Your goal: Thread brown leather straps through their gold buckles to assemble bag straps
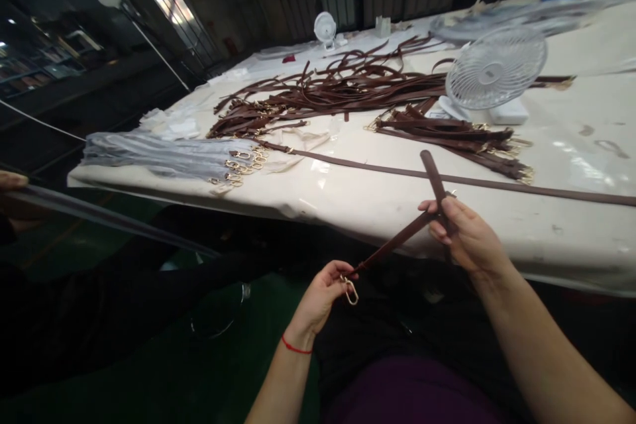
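Observation:
A brown leather strap (pixel 395 242) is stretched between my two hands, just off the table's front edge. My left hand (pixel 325 291) pinches its lower end, where a gold-coloured metal clasp (pixel 352 291) hangs from the fingers. Higher up and to the right, my right hand (pixel 464 232) grips the strap where two lengths of it cross, and a rounded tip sticks up above the fingers. A bit of metal shows at the right thumb; most of that part is hidden by the hand. Behind the hands, another long brown strap (pixel 358 164) lies across the table.
On the white-covered table (pixel 318 192) lies a large heap of brown straps (pixel 348 89). A smaller bundle (pixel 452 136) sits before a white fan (pixel 497 69). Plastic-wrapped straps (pixel 159 156) with gold clasps lie at left. Another person's hand (pixel 12 180) holds a wrapped strip.

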A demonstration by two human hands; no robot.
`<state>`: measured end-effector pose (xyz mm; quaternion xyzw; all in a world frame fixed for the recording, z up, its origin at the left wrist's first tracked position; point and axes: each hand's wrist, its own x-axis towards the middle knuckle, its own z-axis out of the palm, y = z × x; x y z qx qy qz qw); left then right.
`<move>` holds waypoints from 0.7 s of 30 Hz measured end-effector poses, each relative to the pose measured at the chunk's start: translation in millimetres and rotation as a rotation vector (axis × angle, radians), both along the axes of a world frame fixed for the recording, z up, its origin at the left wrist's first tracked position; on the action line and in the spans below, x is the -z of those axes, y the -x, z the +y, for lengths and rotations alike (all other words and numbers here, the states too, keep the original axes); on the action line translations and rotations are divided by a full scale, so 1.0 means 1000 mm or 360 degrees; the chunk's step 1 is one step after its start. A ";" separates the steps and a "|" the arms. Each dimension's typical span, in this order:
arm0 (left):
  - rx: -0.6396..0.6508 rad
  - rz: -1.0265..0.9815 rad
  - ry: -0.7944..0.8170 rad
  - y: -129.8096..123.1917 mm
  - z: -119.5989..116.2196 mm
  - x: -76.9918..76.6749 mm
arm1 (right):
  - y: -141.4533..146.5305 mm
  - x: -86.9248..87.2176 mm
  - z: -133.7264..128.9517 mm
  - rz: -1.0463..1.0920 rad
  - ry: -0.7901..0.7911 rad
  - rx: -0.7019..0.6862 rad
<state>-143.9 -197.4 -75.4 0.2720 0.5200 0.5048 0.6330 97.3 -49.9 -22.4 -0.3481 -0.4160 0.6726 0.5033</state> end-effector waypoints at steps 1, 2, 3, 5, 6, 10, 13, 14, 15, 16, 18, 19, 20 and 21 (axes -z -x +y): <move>-0.0027 0.0039 -0.0036 0.003 0.004 -0.002 | -0.004 -0.001 0.000 -0.0029 -0.0031 0.0048; -0.0043 0.0066 -0.0062 0.006 0.007 -0.004 | -0.007 -0.002 0.000 -0.0050 -0.0065 0.0089; -0.0047 0.0074 -0.0077 0.008 0.012 -0.006 | -0.011 -0.002 0.000 -0.0059 -0.0099 0.0123; 0.0003 0.0022 -0.0081 0.009 0.019 -0.007 | -0.017 -0.003 0.000 -0.0050 -0.0155 0.0181; 0.0049 -0.0033 -0.0078 0.007 0.022 -0.007 | -0.020 -0.002 0.000 -0.0039 -0.0163 0.0203; 0.0200 -0.0226 -0.0094 -0.007 0.027 0.000 | -0.027 -0.001 -0.002 -0.0015 -0.0123 0.0266; 0.0274 -0.0192 -0.0092 -0.018 0.026 0.008 | -0.030 -0.001 -0.003 -0.0029 -0.0123 0.0281; 0.0302 -0.0149 -0.0084 -0.021 0.026 0.010 | -0.031 -0.002 -0.002 -0.0034 -0.0134 0.0288; 0.0335 -0.0102 -0.0080 -0.023 0.025 0.012 | -0.032 -0.002 -0.002 -0.0036 -0.0148 0.0295; 0.0374 -0.0060 -0.0082 -0.024 0.025 0.012 | -0.033 -0.002 -0.001 -0.0034 -0.0163 0.0303; 0.0463 -0.0014 -0.0097 -0.023 0.026 0.010 | -0.036 -0.002 0.001 -0.0032 -0.0184 0.0321; 0.0497 -0.0007 -0.0101 -0.022 0.026 0.007 | -0.037 -0.002 0.002 -0.0032 -0.0189 0.0328; 0.0519 -0.0001 -0.0101 -0.020 0.027 0.005 | -0.038 -0.001 0.003 -0.0032 -0.0194 0.0338; 0.0520 0.0001 -0.0096 -0.018 0.027 0.002 | -0.040 0.000 0.003 -0.0033 -0.0201 0.0354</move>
